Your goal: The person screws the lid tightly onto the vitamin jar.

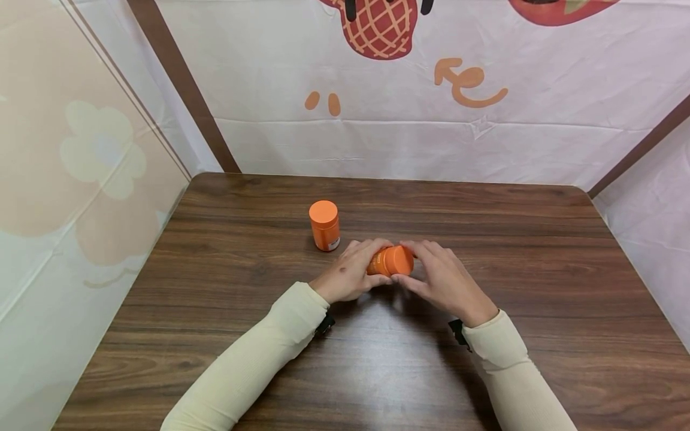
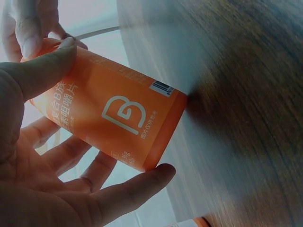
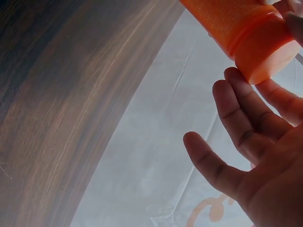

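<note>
An orange pill bottle (image 1: 381, 262) lies tilted between the two hands, its cap (image 1: 401, 260) toward the right. My left hand (image 1: 353, 272) holds the bottle's body, thumb on one side and fingers on the other. White lettering, a large B mark and a small barcode show on the bottle (image 2: 120, 106) in the left wrist view. At the cap end, my right hand (image 1: 443, 276) pinches the cap (image 3: 265, 47) between thumb and fingertips, with its outer fingers spread away. A second orange bottle (image 1: 325, 226) stands upright, cap on, beyond the left hand.
The brown wood-grain table (image 1: 242, 239) extends around both hands. A pale printed cloth (image 1: 409, 143) hangs behind its far edge, and another patterned cloth (image 1: 97, 179) hangs along the left side.
</note>
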`<state>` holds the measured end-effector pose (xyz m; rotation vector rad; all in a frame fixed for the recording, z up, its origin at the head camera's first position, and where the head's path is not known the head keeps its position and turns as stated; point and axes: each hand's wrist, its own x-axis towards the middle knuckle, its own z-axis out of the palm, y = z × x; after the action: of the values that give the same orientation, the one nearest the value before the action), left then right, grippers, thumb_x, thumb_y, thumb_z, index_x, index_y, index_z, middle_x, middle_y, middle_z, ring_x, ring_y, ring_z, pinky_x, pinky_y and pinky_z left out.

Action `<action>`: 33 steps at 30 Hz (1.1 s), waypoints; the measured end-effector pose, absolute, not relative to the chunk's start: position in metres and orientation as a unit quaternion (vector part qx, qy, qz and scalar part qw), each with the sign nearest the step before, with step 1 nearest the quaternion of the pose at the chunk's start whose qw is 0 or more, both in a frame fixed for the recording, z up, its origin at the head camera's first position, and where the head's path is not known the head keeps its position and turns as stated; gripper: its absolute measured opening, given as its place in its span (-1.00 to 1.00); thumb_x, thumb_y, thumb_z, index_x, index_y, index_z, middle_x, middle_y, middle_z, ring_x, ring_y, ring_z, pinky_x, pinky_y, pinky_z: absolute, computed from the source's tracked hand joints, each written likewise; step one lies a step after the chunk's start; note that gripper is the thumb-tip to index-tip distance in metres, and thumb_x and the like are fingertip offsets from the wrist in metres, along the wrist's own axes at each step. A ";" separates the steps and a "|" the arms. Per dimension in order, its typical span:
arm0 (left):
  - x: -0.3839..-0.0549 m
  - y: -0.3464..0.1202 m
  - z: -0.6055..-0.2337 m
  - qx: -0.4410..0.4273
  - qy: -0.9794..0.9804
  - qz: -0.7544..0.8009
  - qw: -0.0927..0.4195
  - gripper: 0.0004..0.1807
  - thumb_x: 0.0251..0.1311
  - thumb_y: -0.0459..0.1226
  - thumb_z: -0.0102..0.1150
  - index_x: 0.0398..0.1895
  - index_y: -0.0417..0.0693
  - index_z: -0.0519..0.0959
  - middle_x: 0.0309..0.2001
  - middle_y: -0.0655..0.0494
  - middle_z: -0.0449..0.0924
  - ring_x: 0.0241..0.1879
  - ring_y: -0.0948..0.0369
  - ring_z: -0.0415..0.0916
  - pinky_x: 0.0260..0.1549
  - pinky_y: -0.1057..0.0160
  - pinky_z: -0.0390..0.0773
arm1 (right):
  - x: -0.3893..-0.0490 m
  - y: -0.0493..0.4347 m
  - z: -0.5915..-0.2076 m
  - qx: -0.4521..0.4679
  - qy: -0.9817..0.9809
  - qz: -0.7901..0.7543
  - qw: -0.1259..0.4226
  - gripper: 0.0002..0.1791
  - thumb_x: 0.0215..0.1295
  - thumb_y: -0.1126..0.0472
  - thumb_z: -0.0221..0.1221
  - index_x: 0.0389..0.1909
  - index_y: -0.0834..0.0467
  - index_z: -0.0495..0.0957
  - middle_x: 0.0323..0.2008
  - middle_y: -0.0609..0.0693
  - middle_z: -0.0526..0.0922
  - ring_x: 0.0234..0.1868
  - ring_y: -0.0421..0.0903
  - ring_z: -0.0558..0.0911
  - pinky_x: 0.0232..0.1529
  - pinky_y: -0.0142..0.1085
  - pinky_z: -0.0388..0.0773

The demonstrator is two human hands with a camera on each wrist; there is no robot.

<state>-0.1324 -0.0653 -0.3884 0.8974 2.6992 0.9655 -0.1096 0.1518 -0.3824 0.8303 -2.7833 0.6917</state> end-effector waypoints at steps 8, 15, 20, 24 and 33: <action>-0.133 -0.066 -0.389 0.297 0.894 0.330 0.068 -0.32 0.17 -0.17 0.43 0.33 0.00 0.37 0.14 0.03 0.53 0.00 0.04 0.39 0.02 0.07 0.39 | -0.112 0.153 -0.389 0.328 -0.908 0.236 0.112 -0.27 0.09 0.22 0.48 0.29 0.23 0.42 0.05 0.17 0.58 0.01 0.10 0.60 -0.14 0.10 0.55; -0.134 -0.066 -0.390 0.300 0.892 0.332 0.066 -0.31 0.17 -0.18 0.43 0.35 0.01 0.36 0.17 0.02 0.52 0.03 0.04 0.39 0.06 0.06 0.37 | -0.114 0.154 -0.391 0.335 -0.904 0.231 0.128 -0.29 0.09 0.24 0.47 0.27 0.25 0.43 -0.01 0.14 0.60 -0.05 0.08 0.61 -0.15 0.07 0.54; -0.134 -0.066 -0.390 0.304 0.891 0.333 0.061 -0.32 0.16 -0.18 0.43 0.33 0.02 0.38 0.15 0.02 0.53 0.00 0.04 0.39 0.03 0.07 0.37 | -0.113 0.154 -0.389 0.322 -0.911 0.230 0.119 -0.31 0.13 0.16 0.46 0.27 0.25 0.45 -0.02 0.14 0.61 -0.09 0.07 0.62 -0.11 0.08 0.54; -0.134 -0.066 -0.391 0.306 0.891 0.330 0.060 -0.33 0.17 -0.17 0.43 0.33 0.01 0.38 0.15 0.02 0.53 -0.01 0.04 0.39 0.02 0.08 0.38 | -0.112 0.153 -0.387 0.301 -0.920 0.230 0.106 -0.32 0.18 0.05 0.43 0.27 0.25 0.47 -0.01 0.15 0.63 -0.05 0.11 0.62 -0.06 0.10 0.52; -0.135 -0.066 -0.392 0.305 0.892 0.328 0.069 -0.32 0.21 -0.17 0.39 0.38 0.01 0.35 0.22 0.00 0.49 0.03 0.03 0.38 0.04 0.06 0.38 | -0.112 0.153 -0.388 0.277 -0.927 0.235 0.089 -0.29 0.21 -0.05 0.40 0.27 0.26 0.47 -0.05 0.13 0.64 -0.11 0.08 0.62 -0.03 0.10 0.51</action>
<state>-0.1348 -0.0660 -0.3915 0.9188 2.6844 0.9866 -0.1117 0.1528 -0.3877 0.8245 -2.7591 0.6989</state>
